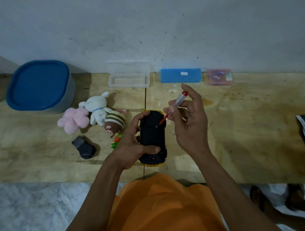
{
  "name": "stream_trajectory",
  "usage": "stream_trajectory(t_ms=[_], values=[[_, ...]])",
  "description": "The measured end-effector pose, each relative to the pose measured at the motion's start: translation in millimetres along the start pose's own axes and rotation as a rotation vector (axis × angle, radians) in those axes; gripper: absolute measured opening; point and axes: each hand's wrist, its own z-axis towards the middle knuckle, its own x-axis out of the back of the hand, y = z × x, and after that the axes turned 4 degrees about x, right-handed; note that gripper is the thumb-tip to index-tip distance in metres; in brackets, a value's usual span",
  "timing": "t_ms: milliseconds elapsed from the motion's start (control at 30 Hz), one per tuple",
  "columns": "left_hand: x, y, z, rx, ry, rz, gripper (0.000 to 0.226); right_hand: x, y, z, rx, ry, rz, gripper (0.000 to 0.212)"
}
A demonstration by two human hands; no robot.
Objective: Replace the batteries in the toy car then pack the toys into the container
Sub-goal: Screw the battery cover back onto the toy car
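We grip the car (152,133) in the left hand (132,146), underside up. Right hand (189,121) pinches the screwdriver (173,107) at its screw. Batteries not yet swapped; toys (93,113) unpacked, container (41,85) lidded.

Worn wooden bench (236,138), lidded blue container (39,85), 3 plush toys (94,115), black remote (84,147), 3 plastic cases (180,75)

A blue case (180,75) lies beside a pink box (220,77).

blue case (180,75), small white label (txt too blurred), nothing else legible
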Motion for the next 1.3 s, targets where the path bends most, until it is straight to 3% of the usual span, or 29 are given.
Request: stream_trajectory(t_ms=[933,1300], values=[[0.2,-1.5,-11.4,-0.036,0.006,0.009,0.105,-5.8,-1.7,-9.4,0.053,0.038,0.004,0.049],[-0.3,-2.2,-15.4,-0.058,0.035,0.059,0.105,-2.6,-5.6,-12.7,0.282,-0.088,-0.143,0.049]])
